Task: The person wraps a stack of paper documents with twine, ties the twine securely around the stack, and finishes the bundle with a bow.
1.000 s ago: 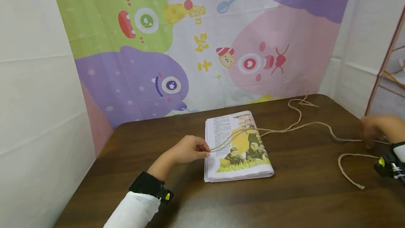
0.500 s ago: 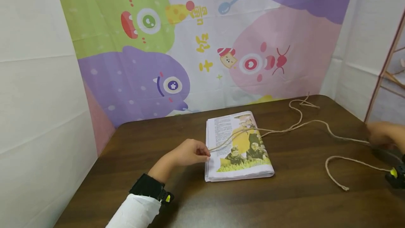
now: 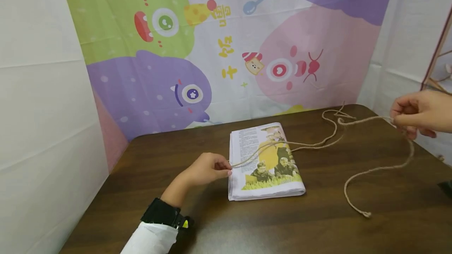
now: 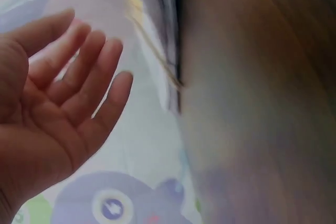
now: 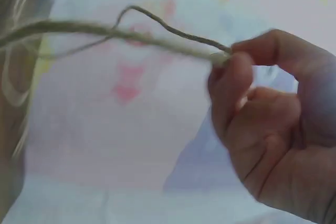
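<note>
A folded newspaper (image 3: 268,185) lies on the table, with a thin jute rope (image 3: 300,144) running across its top and out to the right. My left hand (image 3: 206,169) is at the newspaper's left edge, fingertips overlapping that edge in the head view. In the left wrist view its fingers (image 4: 100,72) are spread loosely, and the rope (image 4: 152,48) wraps the newspaper's edge apart from them. Raised above the table's right side, my right hand (image 3: 429,111) pinches the rope (image 5: 173,50) between thumb and index finger. A loose rope end hangs down from it and trails onto the table.
Another rope end (image 3: 346,116) curls near the table's back right edge. Behind the brown wooden table (image 3: 318,222) hangs a cloth with cartoon monsters (image 3: 169,81). White cloth (image 3: 39,89) closes off the left side, and more stands at the right.
My right hand has risen from the table's right edge with the rope pinched in it, lifting a stretch of it. The loose end has slid leftward. The left hand has barely moved.
</note>
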Motion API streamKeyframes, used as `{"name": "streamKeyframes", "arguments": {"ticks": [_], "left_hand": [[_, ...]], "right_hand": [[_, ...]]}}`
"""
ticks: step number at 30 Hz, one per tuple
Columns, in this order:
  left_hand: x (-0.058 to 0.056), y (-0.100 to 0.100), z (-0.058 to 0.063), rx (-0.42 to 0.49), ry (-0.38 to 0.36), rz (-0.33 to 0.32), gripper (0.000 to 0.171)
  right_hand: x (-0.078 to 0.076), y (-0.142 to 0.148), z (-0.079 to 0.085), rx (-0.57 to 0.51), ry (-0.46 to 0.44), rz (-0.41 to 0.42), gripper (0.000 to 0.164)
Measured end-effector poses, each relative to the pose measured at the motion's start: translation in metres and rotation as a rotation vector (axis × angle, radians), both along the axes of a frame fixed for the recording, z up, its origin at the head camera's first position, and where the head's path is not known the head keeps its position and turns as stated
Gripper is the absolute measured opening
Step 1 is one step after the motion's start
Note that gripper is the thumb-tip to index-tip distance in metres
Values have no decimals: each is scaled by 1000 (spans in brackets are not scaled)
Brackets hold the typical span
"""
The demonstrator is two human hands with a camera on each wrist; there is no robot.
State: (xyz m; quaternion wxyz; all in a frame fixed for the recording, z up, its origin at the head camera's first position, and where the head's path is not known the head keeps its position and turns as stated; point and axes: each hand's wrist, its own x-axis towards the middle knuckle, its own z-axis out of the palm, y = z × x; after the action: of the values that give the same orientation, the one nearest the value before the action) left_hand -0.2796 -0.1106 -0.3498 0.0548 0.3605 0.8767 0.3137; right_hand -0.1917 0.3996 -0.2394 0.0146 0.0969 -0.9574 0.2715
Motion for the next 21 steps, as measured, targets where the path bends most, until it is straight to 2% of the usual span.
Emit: {"name": "streamKeyframes", "arguments": {"ticks": [3,6,10,13,15,17,19,21], "left_hand": [[10,9,11,106,-16,83,5],[22,22,27,245,-33,138,5],[37,41,58,420,16,114,12],[48,53,88,515,152,78,31],[52,58,107,541,267,64,49],[54,62,122,532,361,62,60],[55,63,131,518,414,79,59],[52,61,134,520,413,108,48]], "right_hand": [[4,-38,18,-173,31,63,10],[1,-78,32,-371,82,181,9],[-7,-141,49,-569,126,279,10],[-12,-193,60,-603,160,276,14],[-16,-223,64,-595,190,293,14],[-19,-248,64,-551,222,302,12],[-23,-266,64,-514,248,321,10],[-27,-278,61,-481,267,329,11]]}}
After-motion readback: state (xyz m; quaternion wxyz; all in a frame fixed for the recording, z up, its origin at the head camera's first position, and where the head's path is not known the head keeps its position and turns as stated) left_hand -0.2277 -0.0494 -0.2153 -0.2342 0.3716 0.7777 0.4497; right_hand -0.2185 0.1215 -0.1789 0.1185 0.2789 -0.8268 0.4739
